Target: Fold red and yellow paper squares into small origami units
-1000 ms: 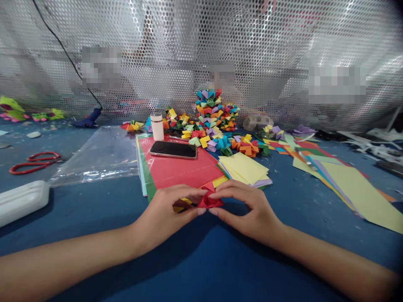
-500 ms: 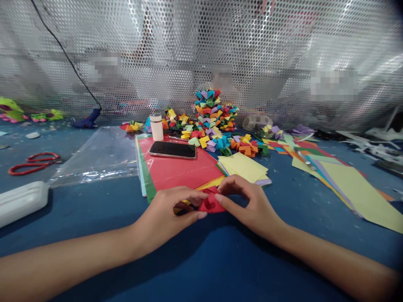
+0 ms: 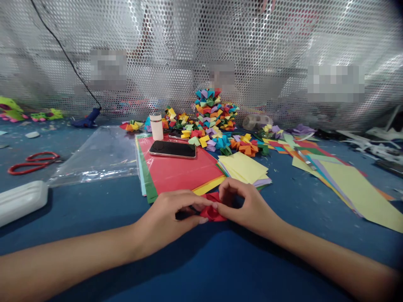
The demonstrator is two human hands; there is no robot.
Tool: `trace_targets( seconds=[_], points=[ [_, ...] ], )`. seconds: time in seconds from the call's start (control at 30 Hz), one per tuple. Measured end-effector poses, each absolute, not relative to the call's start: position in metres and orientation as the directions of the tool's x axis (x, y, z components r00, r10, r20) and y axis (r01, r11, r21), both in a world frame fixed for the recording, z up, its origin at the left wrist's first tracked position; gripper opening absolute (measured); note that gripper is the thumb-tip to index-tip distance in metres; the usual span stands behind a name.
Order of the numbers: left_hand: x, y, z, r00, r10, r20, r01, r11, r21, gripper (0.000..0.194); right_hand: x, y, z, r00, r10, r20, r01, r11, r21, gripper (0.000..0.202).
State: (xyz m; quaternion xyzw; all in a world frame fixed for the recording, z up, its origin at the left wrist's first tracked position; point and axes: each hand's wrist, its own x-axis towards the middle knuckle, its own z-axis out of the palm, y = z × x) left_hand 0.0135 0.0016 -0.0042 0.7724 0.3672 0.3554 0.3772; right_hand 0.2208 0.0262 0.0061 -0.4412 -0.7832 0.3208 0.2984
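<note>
- Holding a folded red paper (image 3: 214, 216) with both hands, just in front of the stacked sheets (image 3: 185, 172), slightly nearer the body than before.
- Pinching its left side narrowly with the fingers of the left hand (image 3: 170, 214).
- Pinching its right side with the right hand (image 3: 252, 205), thumb higher on it than a second ago.
- Leaving the phone (image 3: 173, 149) unmoved.

Folded red piece (image 3: 215, 215) — matt paper. Phone screen (image 3: 172, 149) glossy, smooth. Clear sleeve (image 3: 100, 153) shiny plastic, wrinkled. Perforated panel (image 3: 176, 37) — silvery, metallic sheen. Tabletop (image 3: 94, 209) matt, speckled.
</note>
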Motion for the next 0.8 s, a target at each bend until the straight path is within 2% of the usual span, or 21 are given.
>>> trace_targets(
  seconds=[0.2,0.37,0.5,0.63,0.8],
  points=[
    [0.0131,-0.0006,-0.0045,0.486,0.822,0.297,0.306,-0.478,0.823,0.025,0.2210,0.0261,0.0052,-0.443,0.882,0.160,0.504,0.393,-0.770,0.016],
    [0.0143,0.0005,-0.0041,0.445,0.860,0.251,0.309,-0.410,0.858,0.025,0.2207,0.0262,0.0100,-0.461,0.871,0.171,0.462,0.400,-0.791,0.015],
    [0.0151,0.0020,-0.0040,0.390,0.896,0.211,0.299,-0.340,0.892,0.025,0.2230,0.0249,0.0146,-0.443,0.847,0.292,0.403,0.479,-0.780,0.019],
    [0.0144,0.0023,-0.0022,0.308,0.910,0.277,0.319,-0.373,0.871,0.025,0.2251,0.0220,0.0142,-0.462,0.811,0.358,0.390,0.548,-0.740,0.017],
    [0.0140,0.0023,-0.0023,0.303,0.909,0.285,0.287,-0.372,0.883,0.025,0.2238,0.0211,0.0097,-0.465,0.728,0.503,0.407,0.681,-0.609,0.014]
  ],
)
